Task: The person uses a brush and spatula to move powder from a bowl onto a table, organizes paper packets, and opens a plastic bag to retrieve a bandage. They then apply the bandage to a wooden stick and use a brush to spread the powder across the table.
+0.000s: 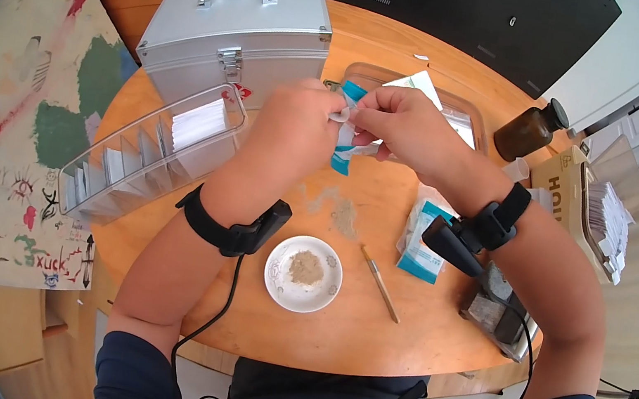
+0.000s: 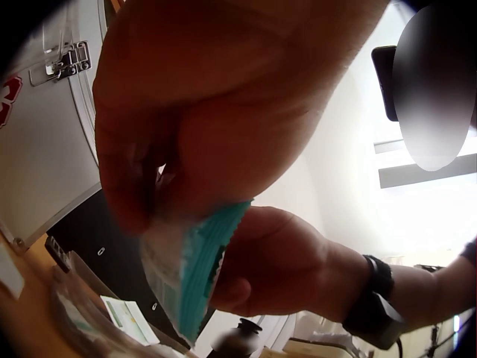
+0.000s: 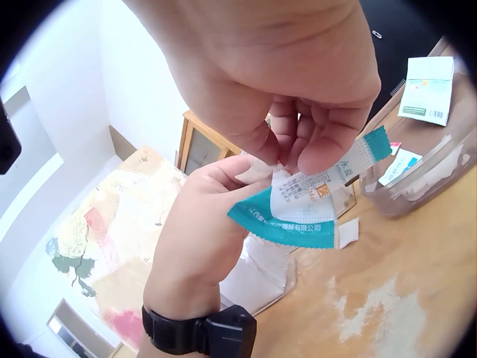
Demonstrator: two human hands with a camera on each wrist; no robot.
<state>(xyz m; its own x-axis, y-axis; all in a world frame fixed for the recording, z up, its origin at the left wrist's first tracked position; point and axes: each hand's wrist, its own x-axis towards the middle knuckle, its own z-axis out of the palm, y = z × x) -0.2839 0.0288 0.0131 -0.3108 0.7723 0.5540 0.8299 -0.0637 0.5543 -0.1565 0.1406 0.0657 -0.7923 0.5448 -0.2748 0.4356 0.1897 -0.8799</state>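
Both hands meet over the far middle of the table at a teal and white printed sachet (image 3: 298,212), which has an uneven, torn-looking edge. My left hand (image 1: 299,117) pinches one side of it, while my right hand (image 1: 406,126) pinches the other between thumb and fingers. In the left wrist view, the clear and teal sachet (image 2: 197,276) hangs below the left fingers. What the sachet contains is hidden. Nearer the body, a small white dish (image 1: 277,293) holds a heap of beige powder (image 1: 307,268). Pale powder (image 1: 344,216) also lies spilled on the wood beyond the dish.
A thin stick-like tool (image 1: 379,284) lies right of the dish, near another teal packet (image 1: 421,257). A silver case (image 1: 237,36) and a clear divided organizer (image 1: 151,156) stand left. A shallow tray (image 1: 478,124), brown bottle (image 1: 526,132) and card box (image 1: 576,190) stand at right.
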